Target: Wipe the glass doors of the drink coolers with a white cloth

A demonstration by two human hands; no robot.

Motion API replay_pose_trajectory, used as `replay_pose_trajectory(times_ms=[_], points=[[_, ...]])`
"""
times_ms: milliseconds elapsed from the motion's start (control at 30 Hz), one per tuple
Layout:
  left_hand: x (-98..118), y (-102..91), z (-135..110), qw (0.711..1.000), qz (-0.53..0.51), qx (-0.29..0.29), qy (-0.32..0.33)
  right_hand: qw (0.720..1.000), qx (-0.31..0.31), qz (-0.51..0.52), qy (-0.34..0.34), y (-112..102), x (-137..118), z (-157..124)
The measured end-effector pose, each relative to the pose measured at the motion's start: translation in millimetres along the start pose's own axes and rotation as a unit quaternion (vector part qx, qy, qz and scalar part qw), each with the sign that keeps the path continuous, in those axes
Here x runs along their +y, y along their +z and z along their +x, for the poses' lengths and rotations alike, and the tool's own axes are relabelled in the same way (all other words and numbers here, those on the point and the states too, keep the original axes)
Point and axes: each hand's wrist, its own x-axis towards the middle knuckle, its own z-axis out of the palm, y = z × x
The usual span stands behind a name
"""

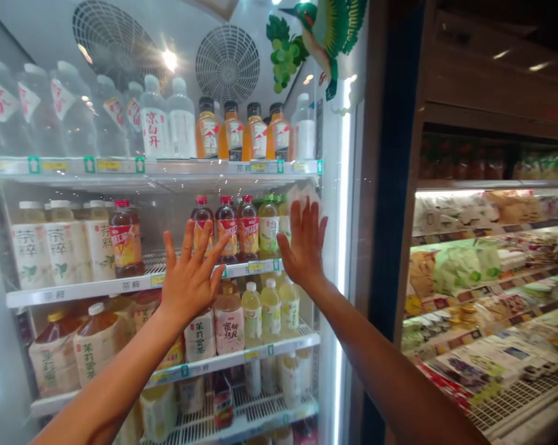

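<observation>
My left hand (190, 272) is open, fingers spread, held up against the glass door (160, 225) of a drinks fridge. Higher and to its right, my right hand (305, 244) presses a crumpled white cloth (301, 194) flat against the same glass. The cloth shows around and above the fingertips, and the palm hides the rest of it. Behind the glass near the hands stand red-capped bottles of dark tea (226, 228) and a green-labelled tea bottle (269, 228).
Clear water bottles (154, 127) and orange drink bottles (255, 136) line the top shelf. Large tea bottles (96, 340) stand lower left. Bird and grape stickers (322, 37) decorate the upper right glass. Beyond the dark door frame (390, 185), an open chiller (473, 266) holds packaged food.
</observation>
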Motion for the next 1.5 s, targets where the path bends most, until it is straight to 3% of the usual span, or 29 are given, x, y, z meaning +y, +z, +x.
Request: replay_pose_trajectory(times_ms=[67,233,333,433,533,600,733,800,900,967,1000,1133,1167,1233,1300,1367,1433,1500], points=[[1,-0.5,0,1.000,0.001,-0.004,-0.002,1.000,0.003,0.004,-0.006,0,-4,3],[0,-5.7,2,1.000,0.007,-0.015,0.007,0.989,-0.067,0.001,-0.133,2,-31,-9],[-12,-12.8,-1,1.000,0.021,-0.015,0.011,0.996,-0.036,-0.013,-0.083,4,-42,15],[-37,-24.1,-8,0.999,0.030,-0.012,0.006,0.997,-0.019,-0.009,-0.079,8,-64,23],[-75,-40.1,-21,0.999,0.030,-0.013,-0.011,0.977,-0.067,-0.002,-0.202,11,-87,9],[-103,-52.7,-30,0.999,0.031,-0.015,-0.031,0.968,-0.080,-0.003,-0.239,13,-96,12],[-159,-78.3,-43,0.996,0.033,-0.026,-0.073,0.992,-0.020,0.000,-0.124,19,-114,50],[-184,-89.5,-49,0.994,0.039,-0.029,-0.094,0.994,-0.009,0.009,-0.113,24,-136,56],[-212,-102.0,-60,0.992,0.046,-0.041,-0.106,0.965,-0.068,0.027,-0.251,31,-182,40],[-225,-106.6,-71,0.992,0.046,-0.049,-0.103,0.940,-0.098,0.032,-0.325,34,-210,36],[-230,-107.7,-77,0.993,0.044,-0.052,-0.100,0.939,-0.099,0.029,-0.328,35,-223,41],[-247,-108.4,-100,0.995,0.027,-0.038,-0.083,0.977,-0.065,0.013,-0.204,41,-266,75],[-251,-108.8,-105,0.996,0.023,-0.034,-0.077,0.977,-0.066,0.015,-0.201,44,-278,76],[-258,-111.2,-117,0.997,0.019,-0.031,-0.066,0.959,-0.088,0.028,-0.267,50,-300,64],[-265,-115.2,-130,0.998,0.021,-0.034,-0.047,0.921,-0.120,0.045,-0.369,55,-318,44],[-271,-119.6,-142,0.998,0.026,-0.039,-0.029,0.895,-0.134,0.050,-0.422,58,-328,34],[-274,-122.7,-152,0.998,0.027,-0.044,-0.021,0.910,-0.125,0.037,-0.393,58,-333,39],[-274,-123.8,-158,0.998,0.024,-0.045,-0.027,0.946,-0.104,0.015,-0.307,56,-335,50]])
